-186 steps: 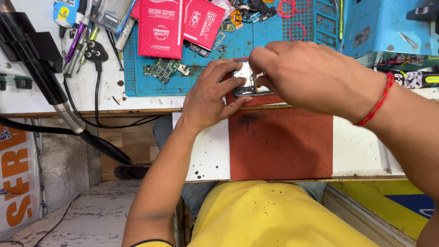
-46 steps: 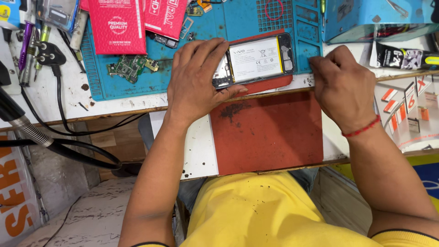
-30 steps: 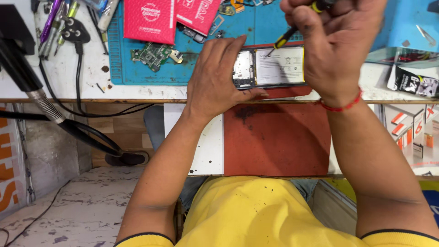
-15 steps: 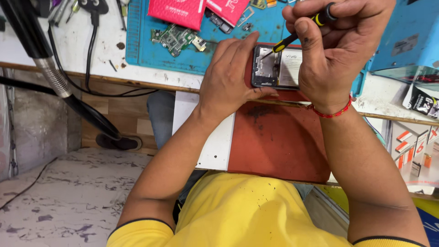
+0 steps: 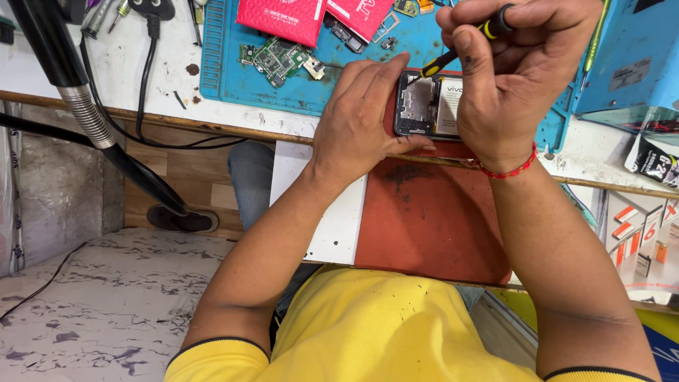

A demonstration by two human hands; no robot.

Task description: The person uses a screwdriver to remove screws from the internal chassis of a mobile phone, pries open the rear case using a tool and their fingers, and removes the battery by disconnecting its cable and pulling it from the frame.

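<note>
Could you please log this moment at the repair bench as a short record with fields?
left hand: left hand rests flat on the opened phone, steadying it
right hand: right hand grips a yellow-and-black screwdriver, tip down at the phone's upper interior
phone: back cover off, battery and board exposed, lying on the red mat
behind: blue work mat with a loose circuit board and red packets
wrist: red thread band

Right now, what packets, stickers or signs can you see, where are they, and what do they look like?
Two red packets: flat, overlapping, top of the blue mat.
Battery label: white rectangle inside the open phone.
Blue box: top right, small grey sticker.
Small boxes: lower right, red, orange and white.
</note>
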